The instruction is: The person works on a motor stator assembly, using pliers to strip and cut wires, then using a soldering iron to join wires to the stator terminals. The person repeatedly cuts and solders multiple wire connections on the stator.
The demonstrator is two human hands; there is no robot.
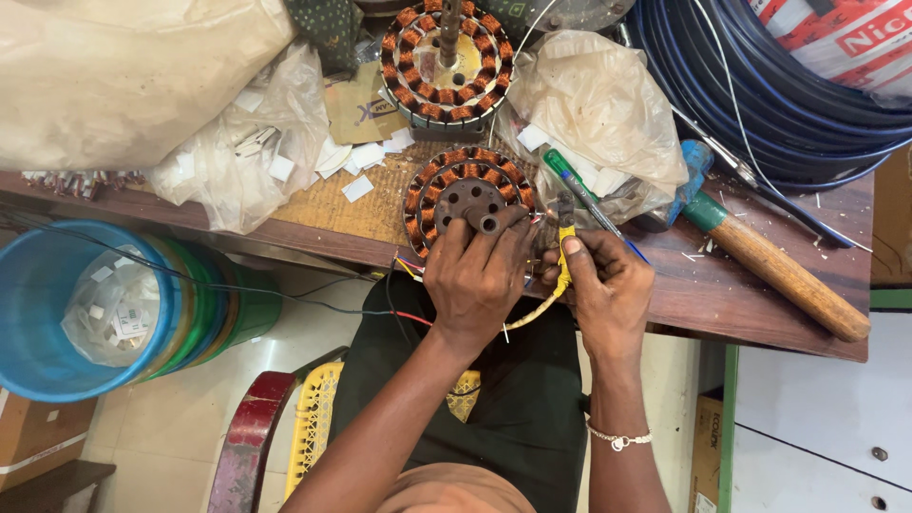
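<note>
Hands meet at the near edge of a wooden workbench [760, 294]; the left hand [475, 275] lies curled over the 6 o'clock rim of a round motor stator [465, 195] wound with copper coils, its fingers bent down onto the windings and its thumb pointing toward 1 o'clock; it grips the stator's edge rather than lying flat. The right hand [603, 280] sits just beside it at 3 o'clock, fingers closed in a pinch around a yellow sleeve [564, 261] that runs from the stator's rim down between the 2 hands; thin coloured wires [410, 269] trail out at 8 o'clock of the stator; a bracelet [619, 439] circles the right wrist.

A 2nd stator [446, 62], also copper-wound, stands at 12 o'clock of the 1st, with a shaft rising from its centre; crumpled plastic bags [598, 95] holding white paper slips lie at 1 o'clock, and another such bag [247, 142] at 10 o'clock. A green-handled screwdriver [570, 180] lies at 2 o'clock of the right hand; a hammer [779, 271] with a wooden handle rests at 3 o'clock, well apart from the hand. Coiled blue cable [760, 104] fills the far corner at 1 o'clock; a stack of blue and green tubs [57, 304] stands below the bench at 9 o'clock.
</note>
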